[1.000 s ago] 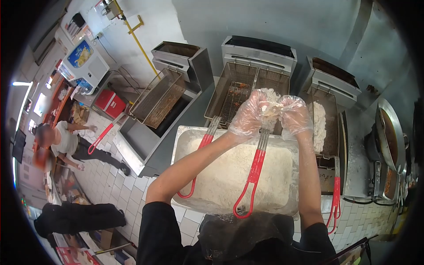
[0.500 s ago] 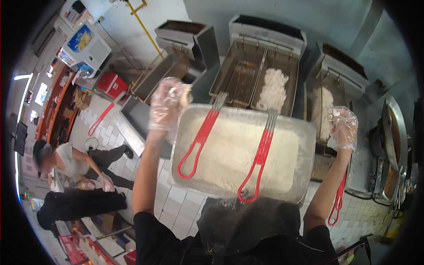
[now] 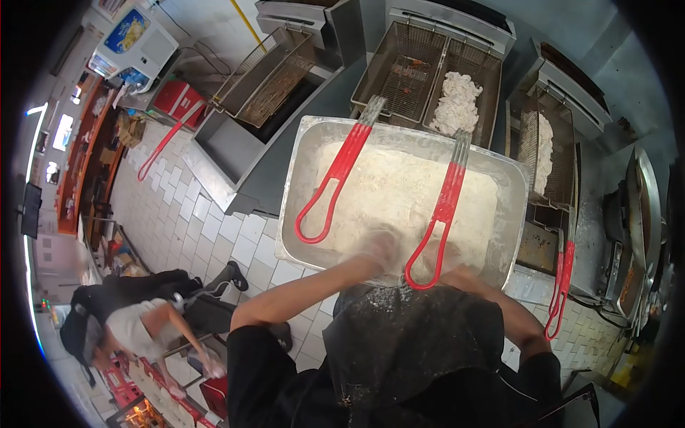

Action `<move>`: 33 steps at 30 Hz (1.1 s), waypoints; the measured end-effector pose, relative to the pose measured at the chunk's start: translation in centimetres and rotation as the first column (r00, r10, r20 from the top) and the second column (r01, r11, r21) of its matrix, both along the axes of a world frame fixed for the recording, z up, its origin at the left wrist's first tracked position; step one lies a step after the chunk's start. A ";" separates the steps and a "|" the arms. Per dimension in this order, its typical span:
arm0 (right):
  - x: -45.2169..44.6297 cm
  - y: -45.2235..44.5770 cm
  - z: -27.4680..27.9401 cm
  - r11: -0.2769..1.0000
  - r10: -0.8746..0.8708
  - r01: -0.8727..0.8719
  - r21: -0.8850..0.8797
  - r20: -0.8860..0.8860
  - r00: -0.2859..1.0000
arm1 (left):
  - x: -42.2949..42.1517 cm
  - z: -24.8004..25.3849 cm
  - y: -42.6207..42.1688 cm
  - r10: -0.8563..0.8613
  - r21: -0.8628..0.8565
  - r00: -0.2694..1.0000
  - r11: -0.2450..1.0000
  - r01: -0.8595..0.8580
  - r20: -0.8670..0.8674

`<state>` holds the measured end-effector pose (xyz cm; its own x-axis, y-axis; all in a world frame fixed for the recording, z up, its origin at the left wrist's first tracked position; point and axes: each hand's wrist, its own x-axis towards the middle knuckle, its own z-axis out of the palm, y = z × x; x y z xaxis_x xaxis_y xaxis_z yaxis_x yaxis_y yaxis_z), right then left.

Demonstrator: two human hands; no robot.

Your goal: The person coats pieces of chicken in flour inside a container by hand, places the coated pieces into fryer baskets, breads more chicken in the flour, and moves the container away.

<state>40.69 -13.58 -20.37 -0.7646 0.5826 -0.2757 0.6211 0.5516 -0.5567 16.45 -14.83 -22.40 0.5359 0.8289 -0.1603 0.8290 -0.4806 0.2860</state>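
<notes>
A metal tray (image 3: 291,214) of pale flour (image 3: 399,178) lies before me. My left hand (image 3: 379,246), gloved in clear plastic and smeared by motion, is low in the flour near the tray's front edge. Beside it, my right hand (image 3: 437,262) is partly behind a red basket handle (image 3: 446,200) and also blurred. What either hand holds, if anything, cannot be made out. A second red handle (image 3: 344,157) reaches over the tray's left part. Floured pieces (image 3: 457,103) lie in the middle fryer's right basket, and more floured food (image 3: 544,153) is in the far right basket.
A basket (image 3: 275,78) with a red handle (image 3: 168,146) rests over the left fryer. Beyond it are a red cooler (image 3: 178,100) and a white machine (image 3: 139,46). A person (image 3: 143,328) bends over a counter at lower left. A large pan (image 3: 642,214) stands at right.
My hands have come down from the baskets and from apart into the flour tray. Floured pieces now lie in the middle fryer's right basket. The other person has bent lower over the counter.
</notes>
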 end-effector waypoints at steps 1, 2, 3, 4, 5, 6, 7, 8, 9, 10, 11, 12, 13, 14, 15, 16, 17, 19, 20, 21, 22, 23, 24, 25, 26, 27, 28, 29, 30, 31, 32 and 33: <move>0.4 -0.9 0.4 0.998 0.039 -0.037 -0.058 0.048 0.998 | 0.7 0.0 0.0 -0.046 -0.049 0.996 0.998 0.049 0.074; 0.6 -1.3 0.6 0.995 0.053 -0.047 -0.086 0.059 0.997 | 1.3 0.1 0.4 -0.088 -0.090 0.985 0.991 0.102 0.150; 0.7 -1.4 0.4 0.993 0.064 -0.056 -0.107 0.065 0.996 | 1.8 0.4 0.7 -0.124 -0.126 0.966 0.980 0.156 0.228; 0.8 -1.4 0.1 0.989 0.070 -0.061 -0.132 0.064 0.996 | 2.5 2.0 1.0 -0.093 -0.223 0.936 0.959 0.177 0.340; 0.8 -1.1 -0.5 0.987 0.068 -0.059 -0.150 0.058 0.996 | 3.0 3.8 1.3 -0.054 -0.310 0.896 0.928 0.208 0.441; 0.8 -0.5 -1.1 0.985 0.057 -0.048 -0.167 0.052 0.997 | 3.3 6.2 1.8 -0.009 -0.386 0.849 0.888 0.250 0.529; 0.8 0.3 -1.6 0.982 0.046 -0.038 -0.185 0.043 0.998 | 3.2 8.9 2.3 0.114 -0.506 0.853 0.842 0.189 0.509; 0.9 1.4 -2.1 0.981 0.035 -0.025 -0.194 0.043 0.998 | 2.9 11.6 2.6 0.235 -0.620 0.849 0.774 0.131 0.473; 1.1 2.3 -2.2 0.981 0.017 -0.009 -0.196 0.040 0.999 | 2.4 10.8 2.6 0.255 -0.620 0.847 0.777 0.108 0.467; 1.5 3.0 -1.8 0.981 -0.005 0.011 -0.194 0.033 0.999 | 2.0 10.0 2.7 0.276 -0.620 0.843 0.780 0.085 0.462; 1.7 3.5 -0.7 0.983 -0.035 0.038 -0.182 0.018 0.999 | 1.1 4.8 3.0 0.196 -0.499 0.845 0.861 0.094 0.498; 1.8 3.8 1.2 0.984 -0.071 0.067 -0.165 -0.018 0.997 | 0.5 2.0 2.9 0.116 -0.373 0.845 0.922 0.104 0.523; 2.0 3.9 3.4 0.984 -0.107 0.098 -0.150 -0.055 0.993 | -0.6 2.2 3.5 0.016 -0.281 0.867 0.949 0.143 0.498; 2.2 3.8 4.5 0.982 -0.142 0.130 -0.135 -0.091 0.986 | -1.6 4.7 4.1 0.073 -0.344 0.897 0.934 0.091 0.436; 2.8 3.9 3.7 0.984 -0.157 0.140 -0.107 -0.173 0.972 | -2.5 7.2 4.7 0.125 -0.402 0.921 0.915 0.036 0.368; 3.5 4.1 2.9 0.986 -0.165 0.150 -0.077 -0.253 0.953 | -2.9 11.2 4.8 0.308 -0.577 0.924 0.807 -0.126 0.228; 2.3 4.2 7.7 0.986 -0.151 0.153 0.063 -0.024 0.988 | -3.7 11.2 5.1 0.324 -0.570 0.909 0.812 -0.124 0.264; 1.6 5.0 10.3 0.974 -0.225 0.216 0.074 0.145 0.964 | -5.3 10.2 5.4 0.359 -0.561 0.872 0.818 -0.123 0.332; 1.7 5.6 10.0 0.953 -0.292 0.298 -0.053 0.091 0.952 | -6.1 9.7 5.6 0.376 -0.557 0.851 0.822 -0.123 0.367; 1.9 6.0 9.9 0.913 -0.362 0.365 -0.183 0.048 0.931 | -7.0 9.2 5.7 0.394 -0.553 0.827 0.824 -0.123 0.402; 2.0 6.4 10.5 0.898 -0.405 0.405 -0.173 0.036 0.914 | -7.9 9.2 5.7 0.411 -0.549 0.799 0.827 -0.124 0.439; 2.2 6.9 11.4 0.882 -0.445 0.443 -0.161 0.022 0.895 | -9.1 9.4 5.4 0.482 -0.578 0.606 0.815 -0.045 0.633; 2.6 7.1 12.4 0.849 -0.496 0.462 -0.257 -0.085 0.864 | -10.4 9.8 4.6 0.530 -0.581 0.361 0.812 0.043 0.767; 3.0 7.3 13.4 0.814 -0.544 0.461 -0.354 -0.186 0.818 | -11.2 10.5 4.3 0.587 -0.608 0.252 0.794 0.004 0.769; 3.8 7.2 14.6 0.750 -0.613 0.382 -0.540 -0.352 0.707 | -12.0 11.2 4.1 0.628 -0.630 0.136 0.776 -0.030 0.766; 4.3 7.3 15.8 0.682 -0.683 0.248 -0.688 -0.479 0.552 | -12.3 12.8 4.2 0.699 -0.671 0.169 0.715 -0.195 0.695; 4.5 7.6 17.0 0.653 -0.719 0.257 -0.712 -0.477 0.505 | -12.5 14.6 4.4 0.764 -0.682 0.185 0.638 -0.357 0.618; 4.6 8.2 18.4 0.630 -0.748 0.261 -0.732 -0.482 0.456 | -12.7 17.0 4.4 0.704 -0.542 0.404 0.708 -0.453 0.584; 4.6 9.0 19.7 0.611 -0.772 0.259 -0.748 -0.492 0.402 | -12.8 19.7 4.4 0.628 -0.368 0.601 0.777 -0.510 0.494; 4.8 9.8 20.8 0.632 -0.756 0.165 -0.757 -0.555 0.347 | -13.1 21.4 4.6 0.551 -0.179 0.759 0.833 -0.523 0.347; 4.7 10.8 21.5 0.663 -0.731 0.095 -0.742 -0.615 0.296 | -13.8 21.9 5.3 0.568 -0.182 0.711 0.817 -0.547 0.415; 4.5 11.9 22.2 0.692 -0.704 0.026 -0.721 -0.667 0.242 | -14.6 22.2 6.1 0.580 -0.190 0.658 0.801 -0.568 0.480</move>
